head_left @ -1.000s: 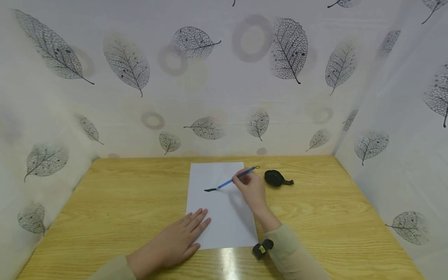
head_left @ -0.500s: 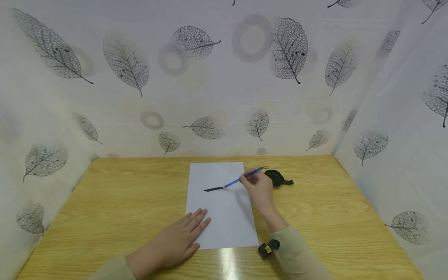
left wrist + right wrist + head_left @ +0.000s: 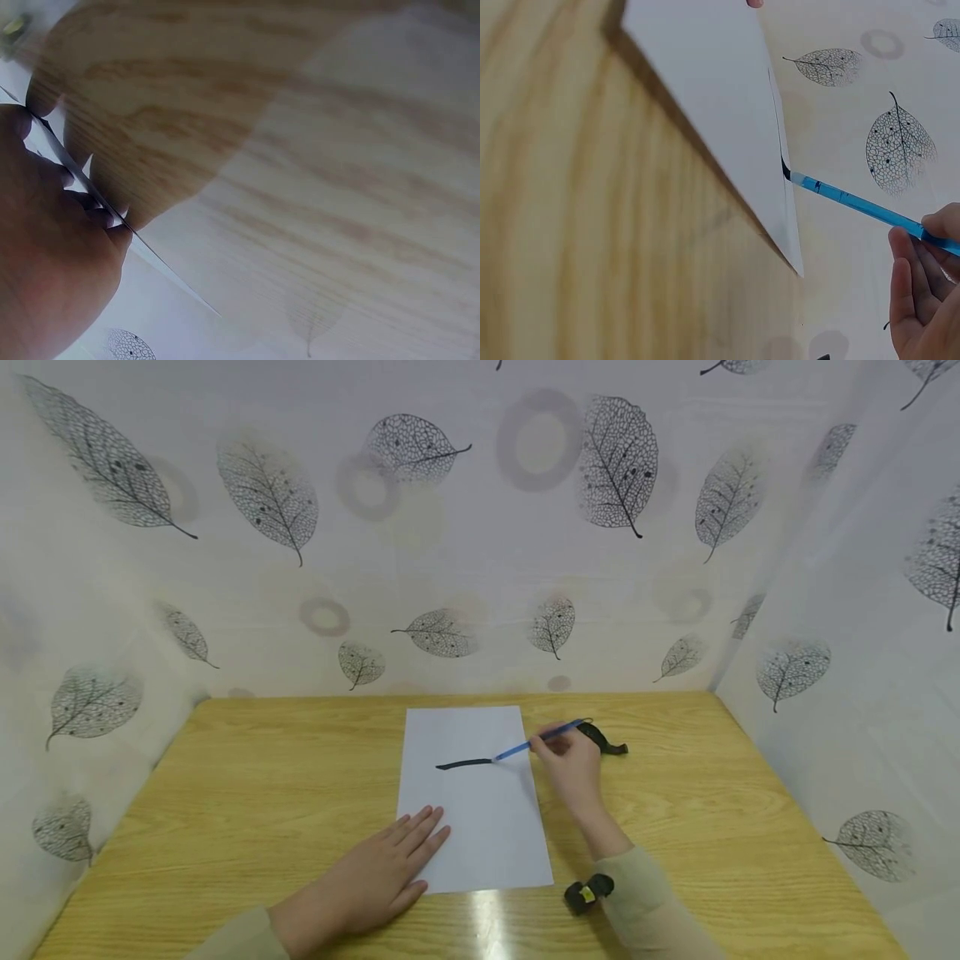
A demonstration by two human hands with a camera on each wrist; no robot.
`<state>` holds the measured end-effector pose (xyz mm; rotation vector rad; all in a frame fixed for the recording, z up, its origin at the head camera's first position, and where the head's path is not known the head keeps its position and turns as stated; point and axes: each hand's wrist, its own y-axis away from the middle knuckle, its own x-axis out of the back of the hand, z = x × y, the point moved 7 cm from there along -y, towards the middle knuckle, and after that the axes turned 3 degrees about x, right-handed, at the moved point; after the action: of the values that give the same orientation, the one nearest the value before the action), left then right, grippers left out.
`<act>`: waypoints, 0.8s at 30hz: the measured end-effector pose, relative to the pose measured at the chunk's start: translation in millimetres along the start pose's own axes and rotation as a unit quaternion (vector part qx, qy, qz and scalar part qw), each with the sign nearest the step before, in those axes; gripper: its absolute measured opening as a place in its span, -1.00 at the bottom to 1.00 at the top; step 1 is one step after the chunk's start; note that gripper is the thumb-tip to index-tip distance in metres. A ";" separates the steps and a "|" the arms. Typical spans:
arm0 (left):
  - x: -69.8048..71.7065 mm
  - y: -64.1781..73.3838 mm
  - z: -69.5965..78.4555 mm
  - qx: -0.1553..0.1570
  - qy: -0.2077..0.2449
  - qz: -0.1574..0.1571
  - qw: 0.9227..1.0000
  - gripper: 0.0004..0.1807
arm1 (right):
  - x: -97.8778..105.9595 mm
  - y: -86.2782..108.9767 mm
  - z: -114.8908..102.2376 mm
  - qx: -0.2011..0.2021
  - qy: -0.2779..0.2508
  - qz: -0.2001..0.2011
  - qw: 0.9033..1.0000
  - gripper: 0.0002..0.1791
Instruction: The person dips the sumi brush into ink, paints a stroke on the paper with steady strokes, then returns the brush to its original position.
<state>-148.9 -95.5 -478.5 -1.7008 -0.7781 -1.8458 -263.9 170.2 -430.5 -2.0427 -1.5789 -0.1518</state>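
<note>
A white sheet of paper lies upright in front of me on the wooden table. Across its upper half runs a black brush stroke. My right hand pinches a blue paintbrush between thumb and fingers; the brush's dark tip meets the stroke's right end. In the right wrist view the black bristles of the paintbrush bend against the paper. My left hand lies flat with straight fingers over the paper's lower left edge. The left wrist view shows that hand at the paper edge.
Behind my right hand is a black dish with a short handle, partly hidden. A black wrist device sits by my right sleeve. Leaf-patterned cloth borders the wooden table at the back and sides.
My right hand has moved to the right with the paintbrush, and the black stroke has grown longer that way. The hand now covers part of the dish. My left hand has stayed in place.
</note>
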 end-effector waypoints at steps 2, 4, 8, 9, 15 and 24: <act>-0.3 -0.1 0.0 -0.001 0.001 0.000 1.000 -0.29 | 1.6 0.1 1.9 -0.003 -0.009 0.000 1.000 -0.94; -0.8 -0.2 -0.2 -0.001 0.002 0.000 1.000 -0.28 | 2.9 0.3 3.4 -0.005 -0.016 -0.001 1.000 -0.93; -1.5 -0.3 -0.6 0.001 0.006 -0.002 1.000 -0.28 | 6.0 1.1 4.9 -0.008 -0.020 -0.002 1.000 -0.94; -1.6 -0.2 -0.7 0.001 0.007 -0.003 1.000 -0.28 | 6.8 1.2 5.3 -0.008 -0.019 -0.002 1.000 -0.93; -1.6 -0.4 -0.7 0.001 0.010 -0.004 1.000 -0.28 | 10.9 1.3 8.6 -0.010 -0.015 -0.003 1.000 -0.93; 0.6 -0.1 0.2 -0.004 0.005 0.002 1.000 -0.29 | 13.8 2.2 9.3 -0.004 -0.014 0.000 1.000 -0.94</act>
<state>-148.8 -95.2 -477.9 -1.6962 -0.7646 -1.8546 -259.8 186.2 -433.5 -2.0607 -1.5972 -0.1296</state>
